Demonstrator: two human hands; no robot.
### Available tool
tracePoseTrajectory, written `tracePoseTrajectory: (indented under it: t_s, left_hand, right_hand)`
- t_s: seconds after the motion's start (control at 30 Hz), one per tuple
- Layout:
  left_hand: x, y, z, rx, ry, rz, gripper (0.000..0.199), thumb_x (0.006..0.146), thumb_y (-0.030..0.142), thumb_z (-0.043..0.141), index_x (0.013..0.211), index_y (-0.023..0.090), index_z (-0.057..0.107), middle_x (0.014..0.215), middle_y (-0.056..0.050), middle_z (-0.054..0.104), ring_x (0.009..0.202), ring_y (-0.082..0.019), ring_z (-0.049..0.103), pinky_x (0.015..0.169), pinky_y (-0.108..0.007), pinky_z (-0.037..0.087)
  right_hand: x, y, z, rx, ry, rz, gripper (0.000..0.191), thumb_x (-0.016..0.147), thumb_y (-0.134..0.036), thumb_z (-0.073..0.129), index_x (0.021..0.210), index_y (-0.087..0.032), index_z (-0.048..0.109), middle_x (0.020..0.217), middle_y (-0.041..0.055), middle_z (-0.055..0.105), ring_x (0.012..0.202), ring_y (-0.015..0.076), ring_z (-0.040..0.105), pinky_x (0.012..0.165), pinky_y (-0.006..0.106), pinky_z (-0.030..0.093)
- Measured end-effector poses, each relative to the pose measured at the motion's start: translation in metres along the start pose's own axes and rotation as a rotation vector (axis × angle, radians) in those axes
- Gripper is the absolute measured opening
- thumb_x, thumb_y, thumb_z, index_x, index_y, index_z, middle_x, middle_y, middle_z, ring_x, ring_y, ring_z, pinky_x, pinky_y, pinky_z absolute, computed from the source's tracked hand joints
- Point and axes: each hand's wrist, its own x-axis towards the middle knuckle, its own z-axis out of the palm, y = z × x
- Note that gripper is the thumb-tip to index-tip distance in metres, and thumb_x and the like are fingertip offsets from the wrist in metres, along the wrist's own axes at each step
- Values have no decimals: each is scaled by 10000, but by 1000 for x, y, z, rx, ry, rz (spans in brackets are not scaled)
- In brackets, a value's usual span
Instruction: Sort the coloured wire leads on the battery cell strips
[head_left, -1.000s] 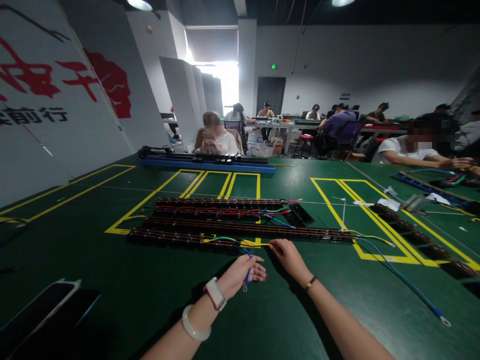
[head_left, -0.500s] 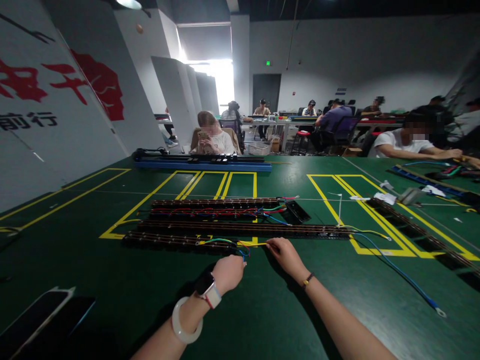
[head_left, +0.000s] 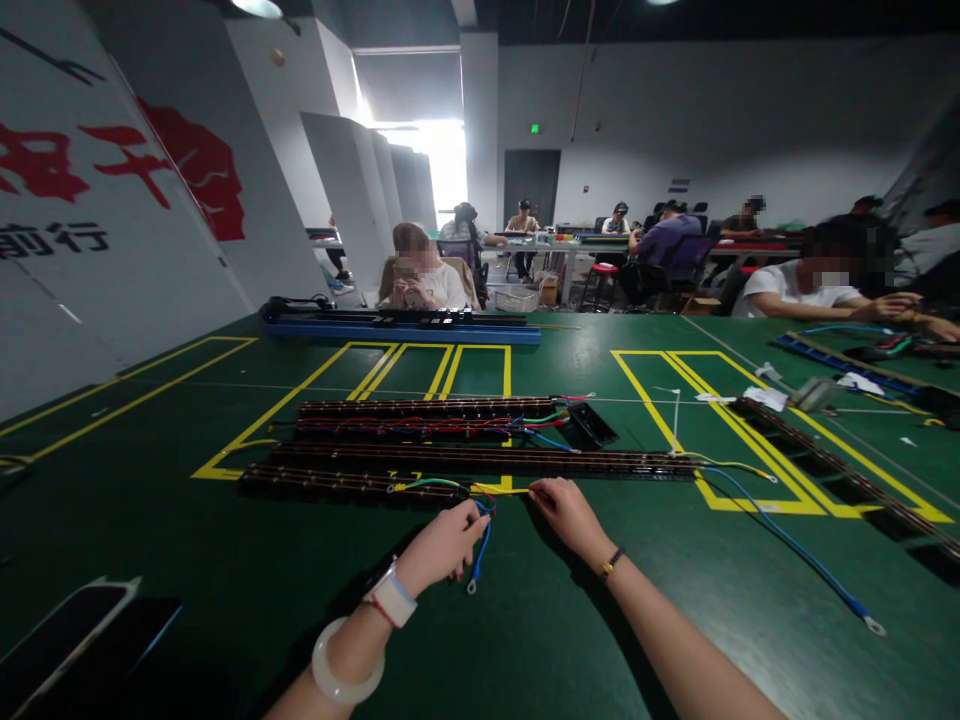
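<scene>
The short black rail (head_left: 352, 487) with copper strips lies nearest me, with coloured wires leaving its right end. My right hand (head_left: 566, 512) is closed in a pinch on the end of a yellow wire (head_left: 504, 490) and draws it out straight to the right. Beside the same wire bundle is my left hand (head_left: 444, 545), fingers bent and a little apart, tips close to the red and blue wires. A blue wire (head_left: 481, 555) with a ring terminal hangs past these fingertips onto the table. A yellow-green wire (head_left: 427, 484) with a ring terminal lies back over the rail.
Behind lie a longer rail (head_left: 450, 458), shorter rails and a small black tray (head_left: 590, 425). Its blue wire (head_left: 802, 552) stretches right across the green table (head_left: 600, 630). Another rail (head_left: 840, 470) lies right; a dark flat object (head_left: 82, 640) is front left. Several people sit beyond.
My left hand has let go of the blue wire's end, which now hangs down toward me. Its fingers have loosened and turned. My right hand stays on the yellow wire.
</scene>
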Motion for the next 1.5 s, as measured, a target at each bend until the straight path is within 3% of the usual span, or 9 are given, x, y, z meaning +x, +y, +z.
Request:
tracePoseTrajectory:
  t_s: [0.2, 0.37, 0.5, 0.63, 0.83, 1.03, 1.17, 1.3, 1.5]
  left_hand:
    - [-2, -27, -8, -513, 141, -84, 382, 845, 536, 406, 1034, 206, 377, 537, 57, 560, 366, -101, 491, 345, -164, 292]
    - [-4, -26, -11, -705, 344, -10, 514, 799, 553, 486, 1152, 206, 349, 575, 55, 592, 360, -71, 461, 343, -141, 244]
    - [9, -17, -10, -668, 391, 45, 510, 781, 575, 503, 1117, 196, 443, 521, 76, 537, 335, -70, 422, 347, -157, 244]
    - [20, -3, -7, -351, 430, 120, 401, 800, 545, 492, 926, 177, 591, 490, 66, 473, 359, -88, 412, 390, -204, 305]
    - [12, 14, 2, 158, 318, 263, 247, 851, 365, 490, 973, 235, 660, 598, 17, 558, 575, -145, 538, 564, -238, 330]
    - [-5, 5, 11, 164, 325, 176, 234, 866, 373, 450, 968, 214, 588, 574, 34, 517, 548, -141, 510, 532, -238, 287]
    - [-8, -5, 17, -34, 197, 13, 343, 866, 468, 388, 858, 188, 586, 609, 18, 533, 490, -127, 494, 482, -238, 295]
    - [-2, -9, 21, -316, 76, -133, 385, 821, 479, 429, 936, 137, 567, 744, -19, 585, 489, -116, 524, 451, -235, 325]
    - [-4, 1, 17, -722, 3, -74, 314, 768, 406, 575, 939, 142, 578, 955, -64, 619, 830, -143, 601, 714, -252, 452]
  right_hand:
    - [-1, 0, 0, 7, 6, -8, 184, 916, -280, 506, 948, -202, 669, 854, 39, 683, 803, 193, 596, 722, 291, 393]
    - [-1, -3, -1, 3, 9, -1, 197, 916, -295, 497, 943, -203, 669, 850, 38, 684, 801, 189, 601, 719, 293, 390]
    - [-1, -5, -3, 3, 6, 11, 211, 917, -314, 489, 949, -204, 666, 852, 36, 689, 803, 184, 610, 733, 302, 380]
    - [-2, -7, -4, 28, 3, 17, 212, 914, -312, 490, 950, -200, 666, 863, 35, 695, 808, 182, 614, 749, 304, 375]
    - [-1, -8, -5, 49, -22, 46, 219, 908, -305, 491, 973, -201, 672, 877, 38, 696, 837, 190, 613, 757, 306, 372]
    - [-1, -13, -7, 47, -42, 47, 244, 915, -377, 500, 985, -226, 678, 900, 30, 679, 872, 177, 602, 798, 308, 351]
    - [-3, -24, -8, 38, -64, 37, 366, 771, -506, 668, 988, -212, 658, 924, 34, 665, 889, 203, 581, 813, 324, 346]
    - [-6, -33, -4, 47, -90, 28, 301, 717, -366, 744, 943, -196, 640, 929, 38, 668, 884, 208, 580, 800, 314, 360]
    - [-6, -35, 1, 223, -76, 93, 60, 843, -208, 581, 888, -196, 617, 852, 34, 685, 795, 177, 623, 696, 250, 418]
